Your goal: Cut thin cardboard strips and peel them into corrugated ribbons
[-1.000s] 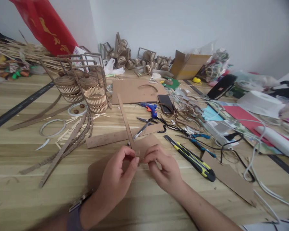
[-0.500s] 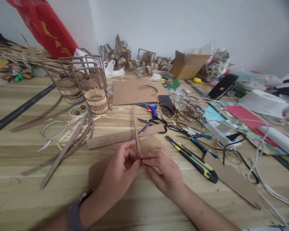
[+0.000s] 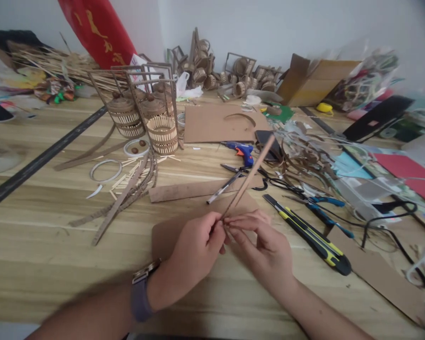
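Observation:
My left hand (image 3: 201,243) and my right hand (image 3: 264,241) meet at the near end of a narrow brown cardboard strip (image 3: 252,173), both pinching it. The strip's far end rises away to the upper right; its near end is hidden among my fingers. Beneath my hands lies a brown cardboard sheet (image 3: 166,236). Just beyond are a wider cardboard strip (image 3: 184,190), a pen (image 3: 224,188) and black-handled scissors (image 3: 233,168). To the right of my right hand rests a black and yellow utility knife (image 3: 310,234).
A blue glue gun (image 3: 241,151) lies behind the scissors, near a dark phone (image 3: 268,143). Small slatted buckets (image 3: 163,135) with tall frames stand at left, beside loose sticks (image 3: 129,179) and a ring (image 3: 106,171). Pliers (image 3: 327,215), cables and cardboard scraps fill the right side.
The strip has swung from nearly straight ahead to leaning to the upper right. My left hand's fingers have curled closer around its near end. The whole view has shifted.

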Motion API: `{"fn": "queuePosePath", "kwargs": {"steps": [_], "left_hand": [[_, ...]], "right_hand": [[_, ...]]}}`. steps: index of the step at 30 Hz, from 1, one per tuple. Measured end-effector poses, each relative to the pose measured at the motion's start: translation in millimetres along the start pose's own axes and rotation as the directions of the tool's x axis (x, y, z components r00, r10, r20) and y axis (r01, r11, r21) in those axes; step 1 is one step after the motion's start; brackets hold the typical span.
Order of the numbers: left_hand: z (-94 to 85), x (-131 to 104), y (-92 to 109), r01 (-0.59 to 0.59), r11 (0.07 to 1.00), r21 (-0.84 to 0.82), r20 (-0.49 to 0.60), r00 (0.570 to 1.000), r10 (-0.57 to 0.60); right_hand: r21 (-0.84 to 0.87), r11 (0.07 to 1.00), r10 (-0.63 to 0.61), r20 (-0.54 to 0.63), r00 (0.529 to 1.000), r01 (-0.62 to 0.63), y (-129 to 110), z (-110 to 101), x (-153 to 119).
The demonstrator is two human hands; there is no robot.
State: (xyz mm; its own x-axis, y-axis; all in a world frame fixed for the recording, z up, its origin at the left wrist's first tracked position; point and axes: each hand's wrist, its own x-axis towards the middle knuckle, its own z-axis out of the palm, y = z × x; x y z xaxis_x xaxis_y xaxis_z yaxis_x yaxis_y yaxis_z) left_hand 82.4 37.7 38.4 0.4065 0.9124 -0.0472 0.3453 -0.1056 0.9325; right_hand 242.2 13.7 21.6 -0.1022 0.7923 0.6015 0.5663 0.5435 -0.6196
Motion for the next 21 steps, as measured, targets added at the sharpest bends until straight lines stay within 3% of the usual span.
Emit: {"fn": "queuePosePath", "kwargs": {"steps": [6,8,11,14,18,21], "left_hand": [[-1.5,-3.2,-1.9,-0.057,0.994,0.091,0.008,0.998,0.056],[-1.7,-2.6,-3.2,-0.077,0.994,0.076,0.022,0.997,0.076],[-0.8,-1.3,-5.5,-0.097,0.995,-0.037,0.066,0.993,0.099],[0.6,0.2,-7.7,-0.041,0.98,-0.196,0.108,0.992,0.063],[2.5,3.5,-9.3,0.07,0.922,-0.382,0.135,0.991,-0.02],[3.1,4.9,-8.4,0.095,0.905,-0.415,0.124,0.991,-0.047]], "right_hand": [[0.237,0.953,0.186,0.033,0.982,-0.189,-3.0,-1.2,-1.6],[0.189,0.972,0.145,-0.004,0.989,-0.141,-3.2,-1.9,-1.4],[-0.014,1.0,-0.012,-0.07,0.997,0.011,-1.8,-3.9,-1.4],[-0.162,0.984,-0.083,-0.07,0.994,0.071,1.1,-5.5,-2.5],[-0.181,0.976,-0.119,0.005,0.993,0.118,4.1,-4.6,-4.1],[-0.162,0.976,-0.142,0.047,0.989,0.148,3.8,-3.0,-4.5]]}}
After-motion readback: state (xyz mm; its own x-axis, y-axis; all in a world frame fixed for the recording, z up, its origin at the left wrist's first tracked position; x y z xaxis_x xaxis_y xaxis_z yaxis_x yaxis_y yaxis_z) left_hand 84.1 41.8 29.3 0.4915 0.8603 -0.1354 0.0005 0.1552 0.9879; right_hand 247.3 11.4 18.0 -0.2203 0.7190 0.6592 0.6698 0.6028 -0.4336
